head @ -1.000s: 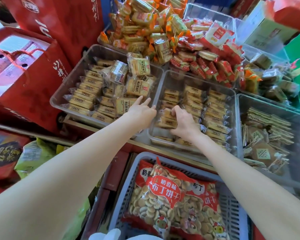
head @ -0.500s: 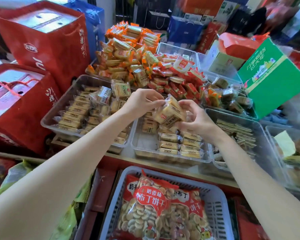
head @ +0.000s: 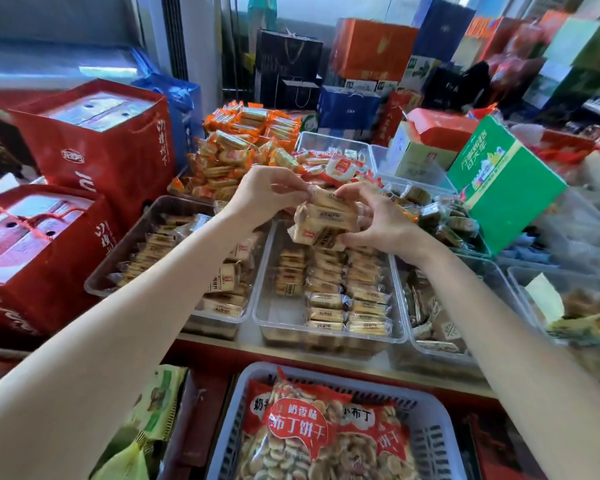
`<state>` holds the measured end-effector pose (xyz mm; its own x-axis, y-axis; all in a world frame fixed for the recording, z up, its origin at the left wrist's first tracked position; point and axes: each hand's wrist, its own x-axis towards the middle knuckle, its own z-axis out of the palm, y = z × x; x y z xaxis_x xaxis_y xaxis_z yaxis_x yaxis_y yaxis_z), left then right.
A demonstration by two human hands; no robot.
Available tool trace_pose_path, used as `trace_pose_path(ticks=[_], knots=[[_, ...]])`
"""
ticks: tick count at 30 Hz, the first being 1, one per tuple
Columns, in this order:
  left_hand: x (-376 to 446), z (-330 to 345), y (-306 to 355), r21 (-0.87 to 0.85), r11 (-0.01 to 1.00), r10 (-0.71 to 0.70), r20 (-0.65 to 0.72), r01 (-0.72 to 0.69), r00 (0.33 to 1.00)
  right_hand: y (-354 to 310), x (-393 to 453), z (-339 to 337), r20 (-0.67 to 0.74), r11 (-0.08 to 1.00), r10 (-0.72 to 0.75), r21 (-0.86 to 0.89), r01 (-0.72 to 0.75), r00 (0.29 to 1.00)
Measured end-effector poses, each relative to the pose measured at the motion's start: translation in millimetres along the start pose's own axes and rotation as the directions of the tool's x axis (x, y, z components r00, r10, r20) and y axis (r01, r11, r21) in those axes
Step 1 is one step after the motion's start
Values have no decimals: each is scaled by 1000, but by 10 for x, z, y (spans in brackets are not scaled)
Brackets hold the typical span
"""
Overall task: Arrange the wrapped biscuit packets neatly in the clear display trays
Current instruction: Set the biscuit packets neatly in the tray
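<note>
Head view: left hand (head: 264, 195) and right hand (head: 378, 220) raised together, both pinching small stack of biscuit packets (head: 324, 221) held between them, above far end of middle clear tray (head: 326, 336). Stack's long axis runs left-right, tilted, one hand on each end; neither hand clearly nearer. Directly below, tray's right and centre columns filled in rows; near-left corner bare, toward viewer and slightly left of stack. Judgement: packets go down and toward viewer, long axis kept parallel to existing rows. Left tray (head: 118, 271) holds looser packets

Head-worn, forward-down, close over trays (head: 329, 336)
</note>
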<state>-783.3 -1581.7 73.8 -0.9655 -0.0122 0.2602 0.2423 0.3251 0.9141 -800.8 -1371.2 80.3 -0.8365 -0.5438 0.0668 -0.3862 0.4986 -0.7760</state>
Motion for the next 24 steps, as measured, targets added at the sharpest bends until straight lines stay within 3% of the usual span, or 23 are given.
trace_pose_path(ticks=[4,7,13,19,24], knots=[[1,-17,84,76,997,28,65,-33,997,-52,28,-34,-2,990,-25,-141,24,1000],[13,7,93,94,995,30,32,-33,999,-45,41,-42,-4,985,-19,-174,18,1000],[82,-16,25,-9,1000,-15,-8,15,1000,-21,78,-131,-8,962,-39,-271,35,999],[119,-26,-26,84,996,44,-46,-40,998,5,143,-120,9,987,-14,-158,15,1000],[155,-157,-110,159,987,-1,134,-21,991,12,122,-127,-30,999,-21,27,22,999]])
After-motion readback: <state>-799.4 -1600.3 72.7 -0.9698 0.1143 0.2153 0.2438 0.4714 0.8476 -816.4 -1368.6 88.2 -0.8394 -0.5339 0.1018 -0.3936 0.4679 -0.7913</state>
